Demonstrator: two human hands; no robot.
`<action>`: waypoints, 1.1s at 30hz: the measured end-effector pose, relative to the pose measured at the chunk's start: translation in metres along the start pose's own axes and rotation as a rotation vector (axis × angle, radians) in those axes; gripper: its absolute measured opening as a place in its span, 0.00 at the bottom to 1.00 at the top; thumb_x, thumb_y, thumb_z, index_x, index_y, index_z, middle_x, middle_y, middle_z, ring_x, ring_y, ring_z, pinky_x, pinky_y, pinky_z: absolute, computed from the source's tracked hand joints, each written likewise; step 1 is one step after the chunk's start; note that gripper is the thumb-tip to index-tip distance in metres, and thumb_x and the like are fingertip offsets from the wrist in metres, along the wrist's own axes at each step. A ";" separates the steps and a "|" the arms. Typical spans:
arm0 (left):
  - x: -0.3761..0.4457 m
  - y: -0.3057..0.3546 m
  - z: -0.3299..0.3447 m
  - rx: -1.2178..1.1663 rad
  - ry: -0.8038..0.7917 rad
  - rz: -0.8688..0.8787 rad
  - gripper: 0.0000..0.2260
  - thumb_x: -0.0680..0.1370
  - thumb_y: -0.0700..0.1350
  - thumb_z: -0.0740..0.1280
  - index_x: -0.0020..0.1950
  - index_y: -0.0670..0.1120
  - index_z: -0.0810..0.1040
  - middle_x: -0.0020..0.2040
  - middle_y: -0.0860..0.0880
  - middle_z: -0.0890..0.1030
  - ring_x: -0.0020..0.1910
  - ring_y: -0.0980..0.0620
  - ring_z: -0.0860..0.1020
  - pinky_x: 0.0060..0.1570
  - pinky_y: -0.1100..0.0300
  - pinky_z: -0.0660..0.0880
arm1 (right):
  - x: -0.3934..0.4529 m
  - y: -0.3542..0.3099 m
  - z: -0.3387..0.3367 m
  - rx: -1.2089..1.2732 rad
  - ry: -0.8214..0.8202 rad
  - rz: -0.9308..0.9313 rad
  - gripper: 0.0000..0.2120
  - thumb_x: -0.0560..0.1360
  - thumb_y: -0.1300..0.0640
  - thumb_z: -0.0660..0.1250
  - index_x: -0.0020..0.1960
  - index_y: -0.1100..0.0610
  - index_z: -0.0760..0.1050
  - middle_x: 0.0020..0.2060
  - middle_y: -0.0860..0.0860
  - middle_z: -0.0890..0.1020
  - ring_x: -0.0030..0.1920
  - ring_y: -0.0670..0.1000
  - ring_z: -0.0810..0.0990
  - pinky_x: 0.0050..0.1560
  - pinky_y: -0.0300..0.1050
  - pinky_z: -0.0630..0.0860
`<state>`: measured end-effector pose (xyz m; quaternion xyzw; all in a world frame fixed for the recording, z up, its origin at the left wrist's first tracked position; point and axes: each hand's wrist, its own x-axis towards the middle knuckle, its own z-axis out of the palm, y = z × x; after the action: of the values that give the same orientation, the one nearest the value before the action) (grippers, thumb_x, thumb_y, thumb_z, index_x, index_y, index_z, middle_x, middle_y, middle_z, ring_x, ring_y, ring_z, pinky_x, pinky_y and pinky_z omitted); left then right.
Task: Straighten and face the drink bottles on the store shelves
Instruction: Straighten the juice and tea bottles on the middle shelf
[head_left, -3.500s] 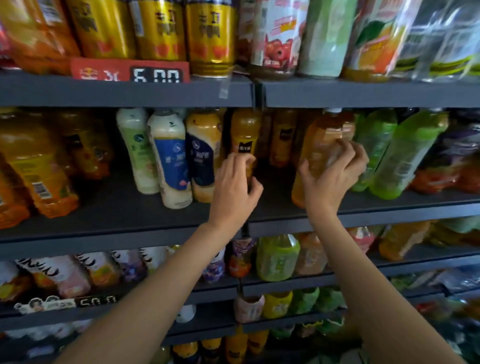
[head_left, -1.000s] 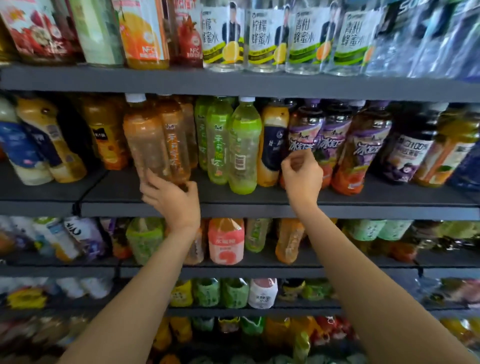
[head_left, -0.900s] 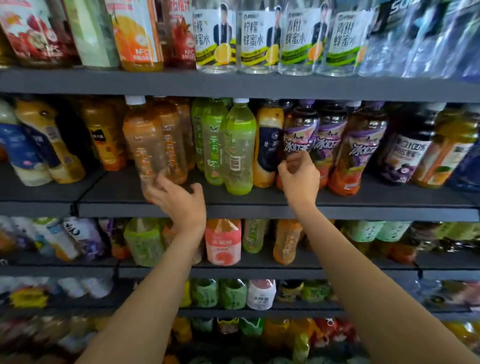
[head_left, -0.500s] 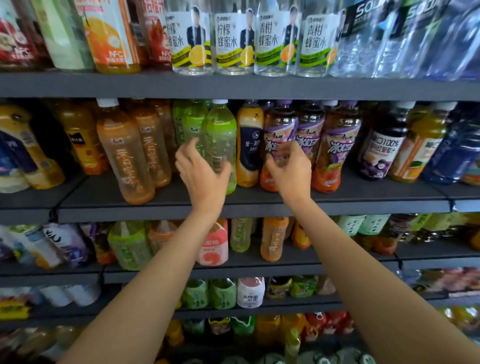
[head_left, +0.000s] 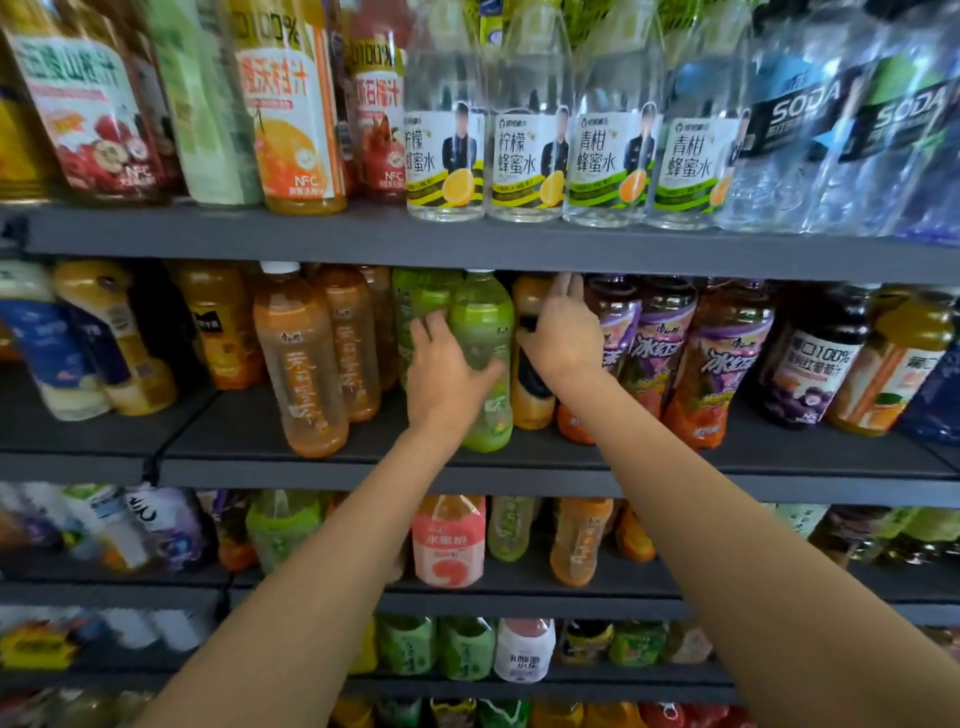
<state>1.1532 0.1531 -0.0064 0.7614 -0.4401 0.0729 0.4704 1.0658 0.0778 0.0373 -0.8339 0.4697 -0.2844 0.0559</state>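
Both bare arms reach up to the middle shelf (head_left: 519, 457) of a dark grey store rack. The left hand (head_left: 447, 374) wraps the front green tea bottle (head_left: 483, 332) around its middle, thumb on the right side and fingers curled around the left, so its grip is closed around that bottle. The bottle stands upright at the front edge of the shelf, with another green bottle (head_left: 415, 301) just behind it to the left.

The right hand (head_left: 563, 338) rests on the orange bottle with a dark label (head_left: 530, 395) just right of the green one; its fingers point up and lie fairly straight against the bottle's upper part, a spread grip rather than a pinch, though the thumb side is hidden.

Left of the hands stand two amber tea bottles (head_left: 306, 364), the nearer one at the shelf edge. To the right are purple-labelled iced tea bottles (head_left: 722, 364) in a row. On the shelf above stand clear honey water bottles (head_left: 524, 156); a pink-labelled bottle (head_left: 449, 540) stands on the shelf below.
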 end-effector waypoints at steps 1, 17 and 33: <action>-0.001 -0.003 -0.002 -0.022 -0.002 0.011 0.30 0.71 0.47 0.72 0.68 0.41 0.63 0.64 0.43 0.67 0.59 0.43 0.73 0.51 0.54 0.71 | -0.002 0.001 0.001 -0.020 0.015 -0.016 0.39 0.75 0.55 0.68 0.75 0.64 0.47 0.75 0.59 0.52 0.57 0.63 0.77 0.50 0.52 0.73; 0.000 -0.011 -0.011 -0.094 -0.100 -0.074 0.35 0.70 0.44 0.74 0.71 0.40 0.58 0.67 0.42 0.67 0.64 0.43 0.70 0.56 0.52 0.69 | -0.031 0.013 -0.001 0.244 0.112 -0.220 0.39 0.66 0.55 0.75 0.70 0.60 0.58 0.62 0.56 0.70 0.55 0.60 0.76 0.41 0.48 0.71; -0.054 -0.024 -0.017 -0.181 0.108 0.327 0.20 0.72 0.43 0.65 0.63 0.41 0.68 0.59 0.42 0.70 0.61 0.49 0.68 0.62 0.53 0.69 | -0.092 0.016 -0.035 0.365 0.113 -0.334 0.34 0.61 0.47 0.76 0.63 0.51 0.65 0.55 0.46 0.74 0.52 0.42 0.72 0.45 0.45 0.72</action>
<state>1.1438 0.2028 -0.0414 0.6293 -0.5367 0.1493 0.5419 0.9990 0.1499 0.0217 -0.8588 0.2687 -0.4158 0.1316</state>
